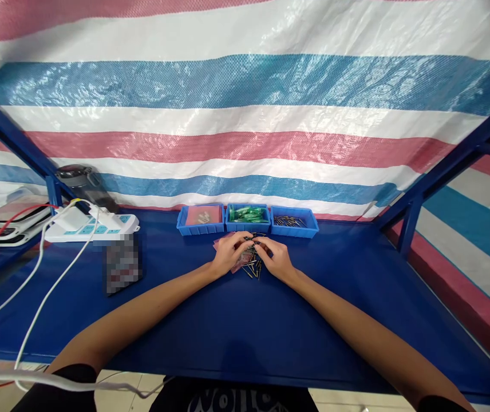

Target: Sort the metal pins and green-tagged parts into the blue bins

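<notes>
My left hand and my right hand meet over the middle of the blue table, fingers curled and fingertips close together. Both look closed in a pinch, and whatever is between the fingertips is too small to make out. Beneath and between them lies a loose pile of thin dark rods with brass-coloured parts. A pinkish clear plastic bag lies partly under my left hand. Just beyond the hands, three blue bins stand in a row: the left bin, the middle bin and the right bin.
Small pale pieces lie on pink plastic in the left bin, green plastic parts in the middle, similar dark rods in the right. A phone-like blurred object, a power strip, cables and a dark bottle stand left. Blue frame posts flank the table.
</notes>
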Available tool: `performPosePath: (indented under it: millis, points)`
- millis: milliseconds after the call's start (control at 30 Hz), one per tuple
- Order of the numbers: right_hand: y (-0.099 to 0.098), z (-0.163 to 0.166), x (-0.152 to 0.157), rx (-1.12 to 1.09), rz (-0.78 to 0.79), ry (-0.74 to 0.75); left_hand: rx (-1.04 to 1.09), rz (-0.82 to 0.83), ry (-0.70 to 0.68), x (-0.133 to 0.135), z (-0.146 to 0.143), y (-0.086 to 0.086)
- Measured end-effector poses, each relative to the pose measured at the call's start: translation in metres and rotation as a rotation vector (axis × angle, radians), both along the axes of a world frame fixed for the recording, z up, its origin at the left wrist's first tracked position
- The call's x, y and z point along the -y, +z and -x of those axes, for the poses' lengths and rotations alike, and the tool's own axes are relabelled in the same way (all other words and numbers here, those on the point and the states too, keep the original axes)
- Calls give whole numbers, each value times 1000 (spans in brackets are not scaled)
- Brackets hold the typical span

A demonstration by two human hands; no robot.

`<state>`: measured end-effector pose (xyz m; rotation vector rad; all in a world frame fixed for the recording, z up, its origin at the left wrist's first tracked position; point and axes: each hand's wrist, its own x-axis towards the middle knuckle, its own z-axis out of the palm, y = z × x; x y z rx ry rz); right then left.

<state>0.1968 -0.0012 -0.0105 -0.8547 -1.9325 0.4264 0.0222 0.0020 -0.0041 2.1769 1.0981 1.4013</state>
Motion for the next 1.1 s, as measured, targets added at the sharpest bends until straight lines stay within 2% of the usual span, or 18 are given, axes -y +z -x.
performPosePath:
  millis: [200, 400, 567, 700, 767, 833, 967, 1033, 1100]
  points:
    - [-3, 2, -1, 70, -78, -35, -4, 13, 16, 1, 0, 1]
    - [1, 1, 3, 74, -109, -63, 22, 53, 20, 2, 0, 0]
    - [2, 2, 4, 122, -121, -27, 21, 61, 21, 2, 0, 0]
    - [4, 4, 7, 128, -70, 19, 31, 80, 16, 3, 2, 0]
    - [8, 5, 7, 72, 0, 3, 44, 101, -2, 4, 2, 1]
    - [14, 5, 4, -72, 135, -66, 67, 116, -13, 4, 2, 2]
    - [31, -8, -17, -548, 492, -186, 114, 124, -16, 4, 1, 3]
    - [40, -19, -30, -766, 674, -172, 126, 127, -17, 4, 1, 2]
    - [46, -28, -39, -887, 844, -83, 134, 130, -17, 4, 0, 2]
